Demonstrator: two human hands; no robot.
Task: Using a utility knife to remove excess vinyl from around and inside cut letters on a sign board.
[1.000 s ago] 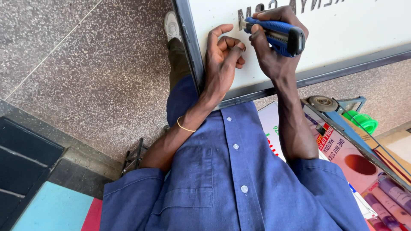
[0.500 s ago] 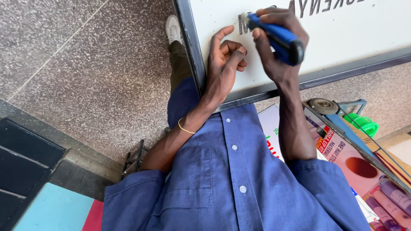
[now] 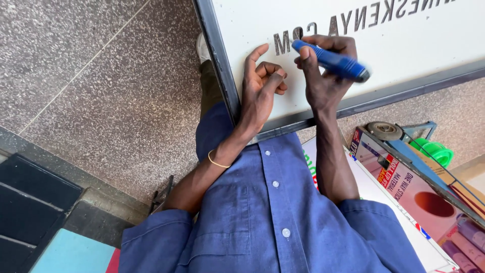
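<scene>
A white sign board [image 3: 414, 45] with a dark metal frame and dark lettering lies across my lap. My right hand [image 3: 323, 81] grips a blue utility knife [image 3: 331, 60], its front end down at the lettering on the board. My left hand [image 3: 260, 88] rests on the board just left of it, index finger raised, the other fingers curled in, holding nothing I can see. A thin gold bangle [image 3: 216, 162] circles my left wrist. I wear a blue buttoned shirt [image 3: 268, 222].
Speckled stone floor [image 3: 101, 76] spreads to the left, with a dark mat [image 3: 30, 202] at the lower left. At the right lie printed posters [image 3: 419, 197], a tape measure [image 3: 384, 130], a green object [image 3: 434, 151] and a blue-edged frame.
The view has shifted so the board and lettering sit lower in view. My left hand let go of the small piece it pinched and now rests on the board; the knife moved down to the letters.
</scene>
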